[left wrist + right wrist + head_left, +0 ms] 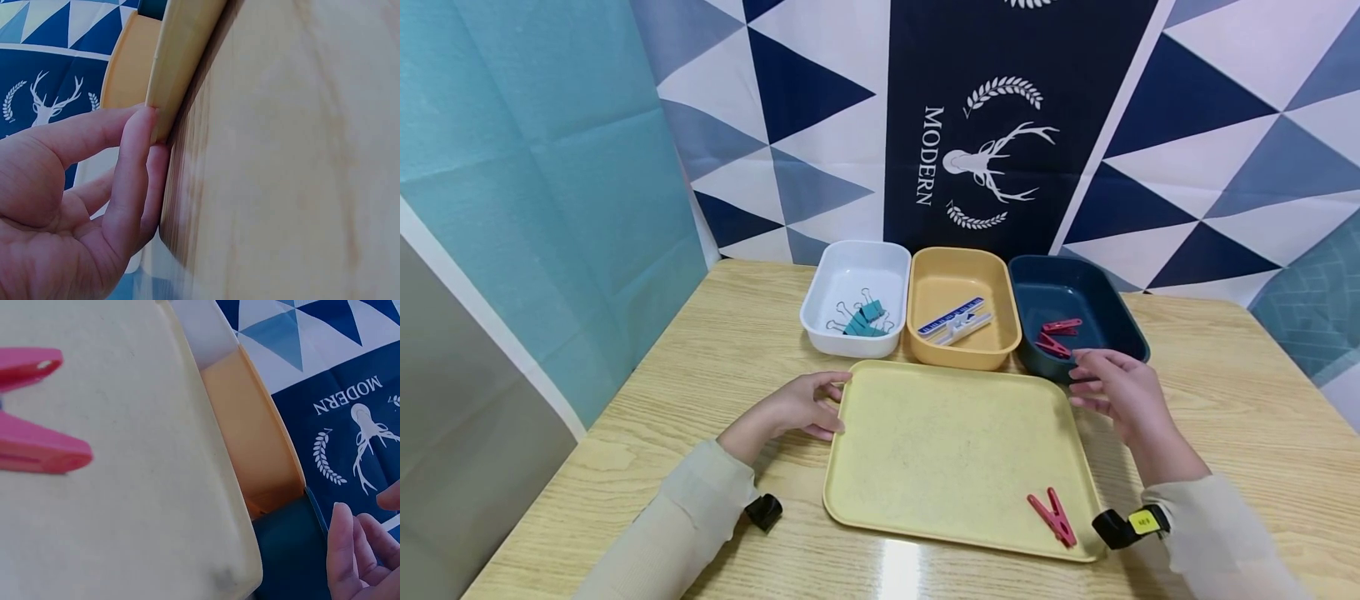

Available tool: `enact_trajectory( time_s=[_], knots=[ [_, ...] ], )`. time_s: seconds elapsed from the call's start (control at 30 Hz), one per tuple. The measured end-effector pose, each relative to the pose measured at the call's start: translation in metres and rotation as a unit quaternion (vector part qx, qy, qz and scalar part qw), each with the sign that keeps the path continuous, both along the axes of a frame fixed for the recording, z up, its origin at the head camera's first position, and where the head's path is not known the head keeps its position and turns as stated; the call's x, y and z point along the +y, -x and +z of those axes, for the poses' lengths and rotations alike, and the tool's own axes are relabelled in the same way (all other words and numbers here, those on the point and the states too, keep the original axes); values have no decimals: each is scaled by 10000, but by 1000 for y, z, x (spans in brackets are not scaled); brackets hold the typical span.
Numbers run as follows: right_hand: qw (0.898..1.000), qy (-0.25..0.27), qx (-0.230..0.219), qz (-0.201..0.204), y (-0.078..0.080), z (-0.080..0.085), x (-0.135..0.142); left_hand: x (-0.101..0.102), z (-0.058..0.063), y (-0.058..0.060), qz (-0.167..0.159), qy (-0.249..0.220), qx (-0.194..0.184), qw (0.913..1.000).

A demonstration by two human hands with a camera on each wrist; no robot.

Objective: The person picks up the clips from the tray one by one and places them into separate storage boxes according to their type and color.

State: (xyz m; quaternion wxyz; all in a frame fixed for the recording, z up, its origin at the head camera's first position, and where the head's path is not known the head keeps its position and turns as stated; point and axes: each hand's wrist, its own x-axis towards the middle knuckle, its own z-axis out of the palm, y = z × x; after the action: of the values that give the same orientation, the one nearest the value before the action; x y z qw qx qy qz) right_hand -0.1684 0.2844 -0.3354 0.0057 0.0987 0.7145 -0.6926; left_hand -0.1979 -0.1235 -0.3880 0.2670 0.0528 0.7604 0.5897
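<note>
My left hand (805,406) pinches the left edge of a pale yellow tray (955,442) between thumb and fingers, seen close up in the left wrist view (94,187). A red clothespin (1055,518) lies on the tray near its front right corner. Over the front right rim of a dark teal bin (1120,321) is my right hand (1116,387), fingers relaxed and nothing held. That bin holds red clothespins (1054,343). In the right wrist view the tray's clothespin (44,447) looms large at the left, with the right hand (365,556) at lower right.
Left of the dark bin stands an orange bin (1009,325) with a blue-and-white strip (951,317) and a pale piece (964,330). Beside it is a white bin (850,260) with teal binder clips (867,321). A patterned cloth (820,125) hangs behind the wooden table (700,358).
</note>
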Motion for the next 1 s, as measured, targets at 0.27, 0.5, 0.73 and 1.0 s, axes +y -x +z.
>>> enact_trajectory(
  time_s=[0.27, 0.5, 0.73, 1.0],
  knots=[
    [9994, -323, -118, 80, -7, -6, -1, 0, 2, -1, 10, 2, -12, 10000],
    [9985, -512, -143, 118, -14, -14, 0, 0, 2, -1, 25, 19, -3, 10000],
    [9976, -614, -312, 120, -17, -17, 0, 0, 1, -1, 21, 45, -5, 10000],
    [9956, -761, -346, 430, -25, -20, -6, -1, 1, 0, -20, 34, -1, 10000]
  ],
)
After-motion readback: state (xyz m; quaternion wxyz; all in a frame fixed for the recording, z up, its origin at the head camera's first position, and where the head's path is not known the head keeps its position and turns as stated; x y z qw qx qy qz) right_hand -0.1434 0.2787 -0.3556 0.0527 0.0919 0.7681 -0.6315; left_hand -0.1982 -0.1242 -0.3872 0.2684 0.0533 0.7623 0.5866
